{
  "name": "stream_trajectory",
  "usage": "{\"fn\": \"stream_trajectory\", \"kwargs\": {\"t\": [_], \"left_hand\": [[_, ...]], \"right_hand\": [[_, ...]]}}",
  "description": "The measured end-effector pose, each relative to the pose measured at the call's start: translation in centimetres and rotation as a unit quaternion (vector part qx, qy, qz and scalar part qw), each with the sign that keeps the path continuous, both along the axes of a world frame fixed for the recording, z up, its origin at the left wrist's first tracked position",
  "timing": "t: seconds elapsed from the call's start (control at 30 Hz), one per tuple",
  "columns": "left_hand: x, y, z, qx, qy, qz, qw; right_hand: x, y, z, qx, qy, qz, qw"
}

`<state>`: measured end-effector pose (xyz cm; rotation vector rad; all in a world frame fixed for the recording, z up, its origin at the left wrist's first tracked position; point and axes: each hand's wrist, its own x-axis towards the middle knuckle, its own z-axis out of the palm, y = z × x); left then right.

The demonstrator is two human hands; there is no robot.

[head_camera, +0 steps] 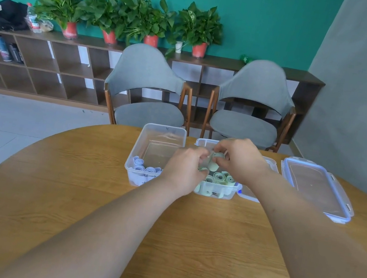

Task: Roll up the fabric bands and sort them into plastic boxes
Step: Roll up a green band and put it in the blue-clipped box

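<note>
L hand (184,167) + R hand (241,160) both pinch a part-rolled green band (215,163), held over the R box (215,191). In that box: several green rolls (221,177) on end, near side. L box (165,127) sits just beside it, w/ a few pale blue rolls (140,165) at its near end. Small lid (249,194) touches R box; big lid (316,186) further right. All on round wood table (160,237). Two grey chairs (146,78) behind.
</note>
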<state>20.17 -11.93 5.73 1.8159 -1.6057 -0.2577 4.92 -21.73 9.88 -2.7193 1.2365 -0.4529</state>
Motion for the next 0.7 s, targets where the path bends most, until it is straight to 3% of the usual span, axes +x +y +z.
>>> {"fn": "stream_trajectory", "kwargs": {"t": [0.23, 0.47, 0.7], "left_hand": [[0.3, -0.8, -0.9, 0.033, -0.082, -0.022, 0.996], [0.6, -1.0, -0.9, 0.043, -0.194, -0.008, 0.980], [0.6, -1.4, -1.0, 0.079, -0.227, -0.010, 0.971]], "right_hand": [[1.2, -2.1, -2.1, 0.015, 0.007, -0.029, 0.999], [2.0, -3.2, -3.2, 0.039, 0.071, -0.066, 0.995], [2.3, -3.1, -4.1, 0.048, 0.091, -0.070, 0.992]]}}
